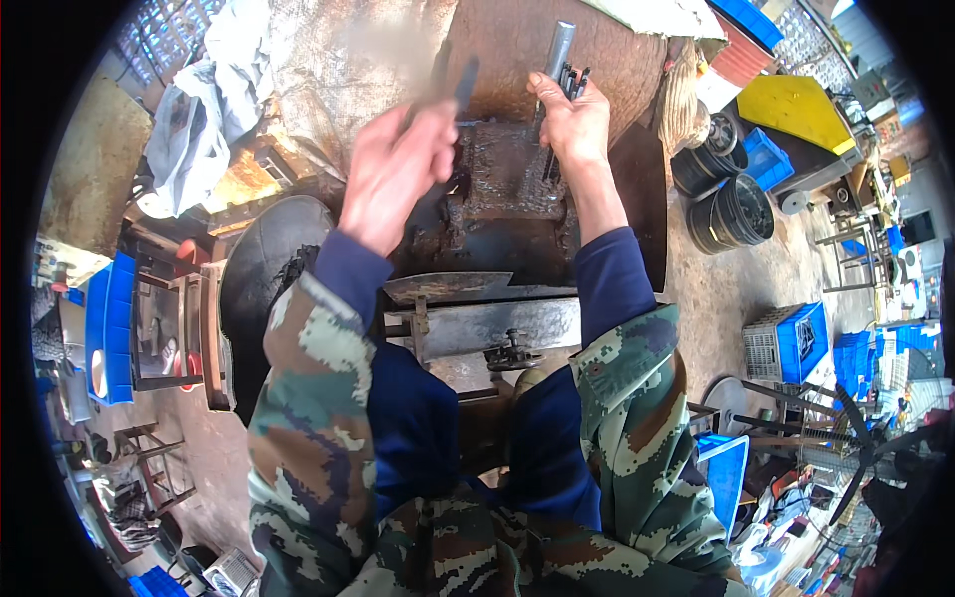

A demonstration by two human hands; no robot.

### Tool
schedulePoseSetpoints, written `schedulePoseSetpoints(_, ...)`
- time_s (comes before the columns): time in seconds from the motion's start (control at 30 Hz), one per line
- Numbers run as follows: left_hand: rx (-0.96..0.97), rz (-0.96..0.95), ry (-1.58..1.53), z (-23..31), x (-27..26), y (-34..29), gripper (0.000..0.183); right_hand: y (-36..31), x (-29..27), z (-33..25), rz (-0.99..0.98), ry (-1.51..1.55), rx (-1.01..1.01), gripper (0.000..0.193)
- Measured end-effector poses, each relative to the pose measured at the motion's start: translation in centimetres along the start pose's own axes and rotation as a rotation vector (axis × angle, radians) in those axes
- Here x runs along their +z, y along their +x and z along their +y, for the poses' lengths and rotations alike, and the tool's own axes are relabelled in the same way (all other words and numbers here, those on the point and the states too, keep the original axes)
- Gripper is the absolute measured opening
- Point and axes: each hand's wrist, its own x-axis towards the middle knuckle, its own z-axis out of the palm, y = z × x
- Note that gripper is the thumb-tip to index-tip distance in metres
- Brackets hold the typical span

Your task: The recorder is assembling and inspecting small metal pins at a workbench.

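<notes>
"Head view: what's held?"
"Upper left of the rusty block (512,171), the blurred left hand (400,164) curls its fingers round a dark bar (467,82); upper right, the right hand (579,124) has fingers closed on a grey tube (560,46) and dark rods (568,77)."

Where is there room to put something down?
Bare floor shows between the black buckets and the grey crate, and between the left camouflage sleeve and the metal frame. It's crowded around the black fan.
</notes>
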Motion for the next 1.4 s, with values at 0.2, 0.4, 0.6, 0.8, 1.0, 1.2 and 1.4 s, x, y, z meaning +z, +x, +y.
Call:
schedulePoseSetpoints(0.2, -0.079, 0.026, -0.199, -1.1, 2.1, 3.1, 0.028, -0.2, 0.0, 0.4, -0.014, 0.026, 0.007, 0.02)
schedulePoseSetpoints(0.4, -0.188, 0.095, -0.172, -5.5, 0.6, 2.3, 0.024, 0.0, 0.2, -0.1, -0.035, 0.026, 0.012, 0.022)
schedulePoseSetpoints(0.6, -0.157, 0.101, -0.112, -7.3, 0.5, 2.3, 0.026, -0.4, 0.0, -0.3, -0.031, -0.018, 0.017, 0.023)
schedulePoseSetpoints(0.8, -0.124, 0.134, -0.113, -7.9, 0.4, 2.8, 0.027, -0.3, 0.2, -0.4, -0.009, -0.028, 0.011, 0.021)
schedulePoseSetpoints(1.0, -0.125, 0.139, -0.14, -8.6, 0.5, 3.4, 0.021, -0.4, 0.3, -0.4, -0.022, -0.031, -0.006, 0.02)
schedulePoseSetpoints(1.2, -0.105, 0.126, -0.15, -9.7, 0.7, 4.0, 0.024, -0.1, 0.2, 0.0, -0.029, -0.001, -0.02, 0.021)
schedulePoseSetpoints(1.4, -0.069, 0.131, -0.184, -10.3, 1.2, 4.3, 0.02, 0.0, 0.1, 0.1, -0.034, 0.0, -0.034, 0.021)
